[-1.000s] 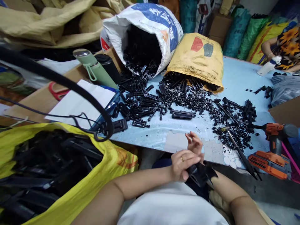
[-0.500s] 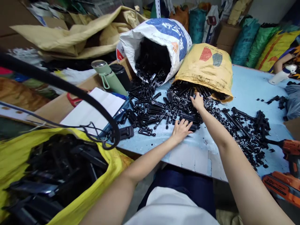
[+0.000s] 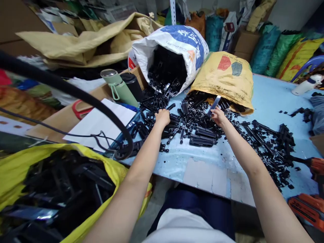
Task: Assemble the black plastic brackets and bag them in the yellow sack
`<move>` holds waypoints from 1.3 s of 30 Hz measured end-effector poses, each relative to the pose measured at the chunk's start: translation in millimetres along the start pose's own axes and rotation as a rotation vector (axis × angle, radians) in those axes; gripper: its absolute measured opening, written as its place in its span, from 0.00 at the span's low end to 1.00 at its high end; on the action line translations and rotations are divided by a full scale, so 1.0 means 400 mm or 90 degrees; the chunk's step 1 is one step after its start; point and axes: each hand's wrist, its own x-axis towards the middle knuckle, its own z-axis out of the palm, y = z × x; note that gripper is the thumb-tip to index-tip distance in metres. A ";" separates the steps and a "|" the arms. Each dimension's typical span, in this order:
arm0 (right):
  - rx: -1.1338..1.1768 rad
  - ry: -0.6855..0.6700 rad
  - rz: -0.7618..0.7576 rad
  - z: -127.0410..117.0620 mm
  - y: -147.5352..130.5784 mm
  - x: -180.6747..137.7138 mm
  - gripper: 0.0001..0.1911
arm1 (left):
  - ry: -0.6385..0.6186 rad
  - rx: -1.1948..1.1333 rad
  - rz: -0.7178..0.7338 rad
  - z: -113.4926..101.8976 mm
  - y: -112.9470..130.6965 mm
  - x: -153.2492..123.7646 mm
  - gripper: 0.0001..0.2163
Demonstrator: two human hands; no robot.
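Note:
My right hand [image 3: 219, 116] pinches a long flat black plastic bar [image 3: 214, 106], raised at a slant in front of the yellow sack [image 3: 222, 74]. My left hand [image 3: 162, 118] is down on the heap of black link-shaped parts [image 3: 155, 98] that spills from the white sack [image 3: 201, 44]. Its fingers are curled into the heap, and their tips are hidden. Between my hands lie loose screws and small black pieces [image 3: 192, 113]. Closer to me, several black bars [image 3: 202, 141] rest side by side on the blue tabletop [image 3: 174, 162].
A yellow bag [image 3: 121, 175] full of black parts stands at lower left. A black cable arm [image 3: 76, 94] crosses the left side. Paper [image 3: 101, 121], a green flask [image 3: 124, 89] and a black cup [image 3: 133, 82] are behind it. An orange power tool [image 3: 308, 209] sits at right.
My left hand has left the row of bars and moved left and away from me to the link parts. My right hand has lifted a bar from the pile.

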 end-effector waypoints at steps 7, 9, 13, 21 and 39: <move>-0.200 -0.080 -0.215 -0.076 0.091 -0.292 0.14 | 0.180 -0.288 0.078 -0.020 -0.001 -0.098 0.07; -0.397 -0.076 -0.272 -0.085 0.132 -0.385 0.13 | 0.211 -0.407 0.091 -0.011 0.016 -0.149 0.07; -0.661 -0.141 -0.354 -0.083 0.208 -0.543 0.19 | 0.254 -0.583 0.085 0.024 0.069 -0.256 0.09; -0.126 -0.089 -0.098 -0.056 0.191 -0.580 0.30 | 0.028 -0.647 0.215 0.090 0.193 -0.488 0.09; -0.099 -0.066 -0.267 -0.056 0.170 -0.617 0.27 | 0.211 -0.570 0.363 0.123 0.260 -0.577 0.14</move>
